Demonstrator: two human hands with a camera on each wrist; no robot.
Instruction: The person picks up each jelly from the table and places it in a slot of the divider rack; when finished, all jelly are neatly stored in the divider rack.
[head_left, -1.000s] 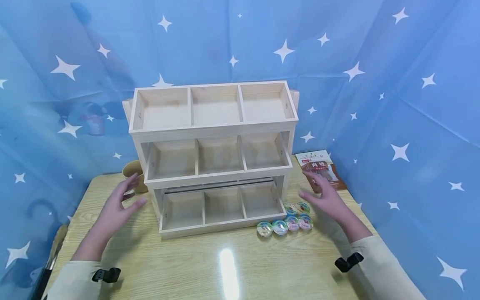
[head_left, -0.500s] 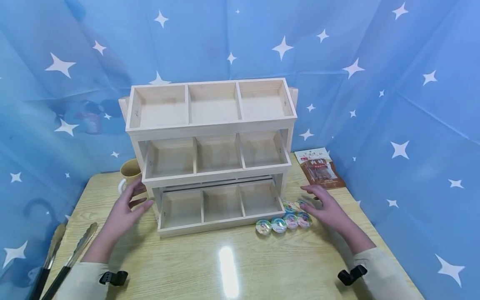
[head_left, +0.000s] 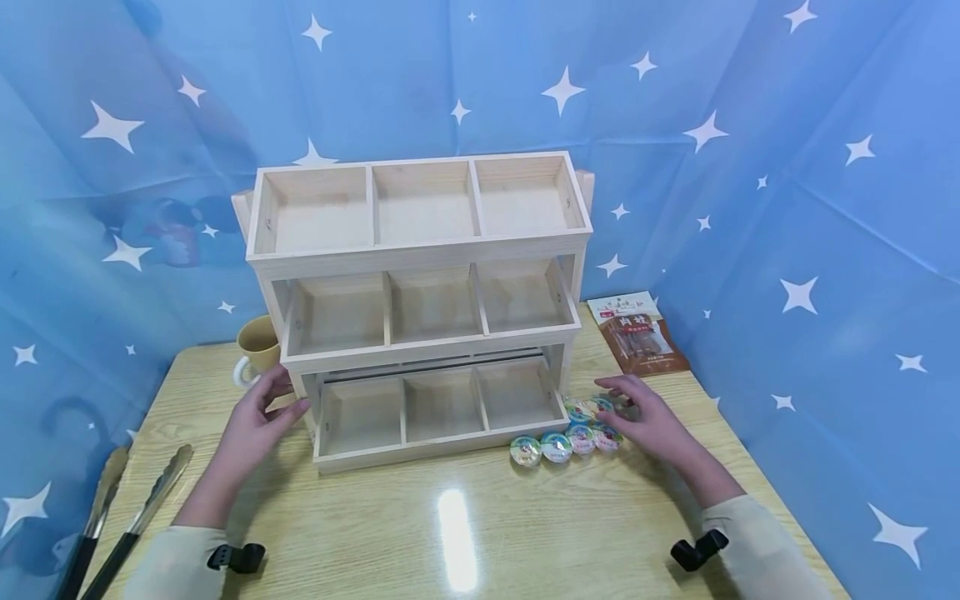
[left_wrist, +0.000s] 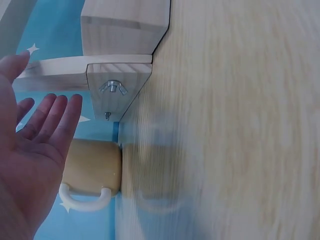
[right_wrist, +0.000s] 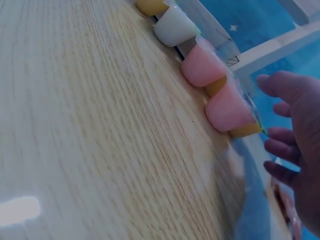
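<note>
A pale wooden rack [head_left: 420, 260] with three tiers of divided trays stands on the table, its compartments bare. My left hand [head_left: 258, 423] is beside the rack's lower left side, fingers relaxed and apart; in the left wrist view the palm faces the wooden leg with its wing nut [left_wrist: 113, 87]. My right hand [head_left: 647, 418] hovers at the rack's lower right, over several small jelly cups [head_left: 581, 437], thumb and fingers spread with nothing between them. In the right wrist view, pink jelly cups [right_wrist: 230, 107] sit just beyond the fingertips.
A tan mug [head_left: 258, 343] with a white handle stands behind my left hand. Tongs with black handles [head_left: 120, 550] lie at the table's left edge. A brown and white snack packet [head_left: 639, 335] lies at the back right, near the blue star-patterned curtain [head_left: 750, 208].
My left hand has moved right, closer to the rack's side, uncovering the mug and tongs. My right hand has come down over the jelly cups. The view has shifted slightly.
</note>
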